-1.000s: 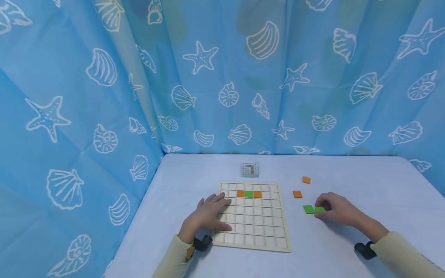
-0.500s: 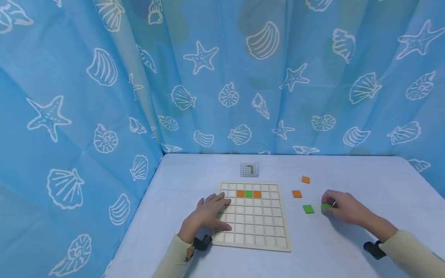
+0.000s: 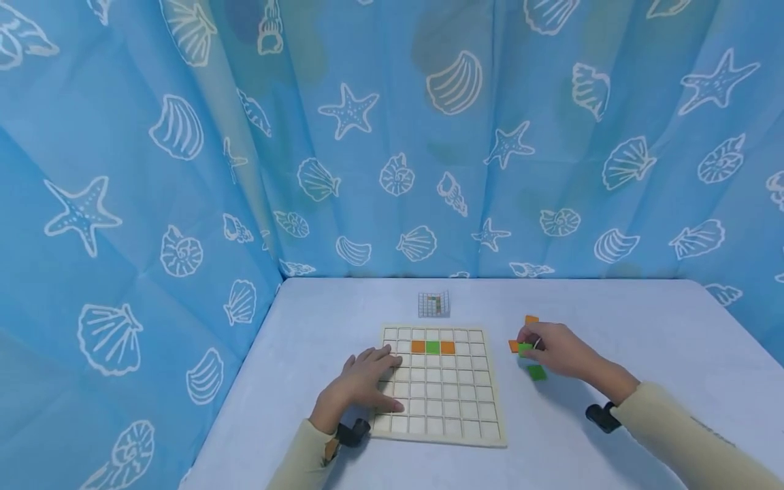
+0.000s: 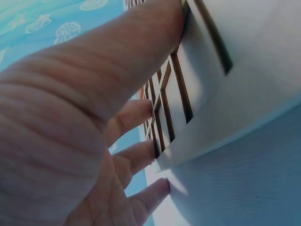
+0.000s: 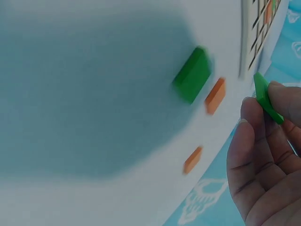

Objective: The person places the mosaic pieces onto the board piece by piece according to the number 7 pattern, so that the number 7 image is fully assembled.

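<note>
A wooden grid board (image 3: pixel 441 435) lies on the white table, with an orange tile (image 3: pixel 418 347), a green tile (image 3: pixel 433 347) and a second orange tile (image 3: pixel 448 347) side by side in its second row from the back. My left hand (image 3: pixel 361 386) rests spread over the board's left edge, fingers fairly straight. Between thumb and fingers, my right hand (image 3: pixel 560 350) pinches a green square tile (image 5: pixel 267 99) above the table, right of the board. Below it lies another green tile (image 3: pixel 537 372); two orange tiles (image 5: pixel 215 96) lie near it.
Behind the board stands a small card with a grid pattern (image 3: pixel 433 304). A blue curtain (image 3: pixel 392 136) with shell and starfish prints hangs along the back and left of the table (image 3: pixel 612 306).
My right hand, holding the green tile, has gone left toward the board, after first drawing right, away from the other green tile. The left hand stays on the board. The head view has shifted slightly.
</note>
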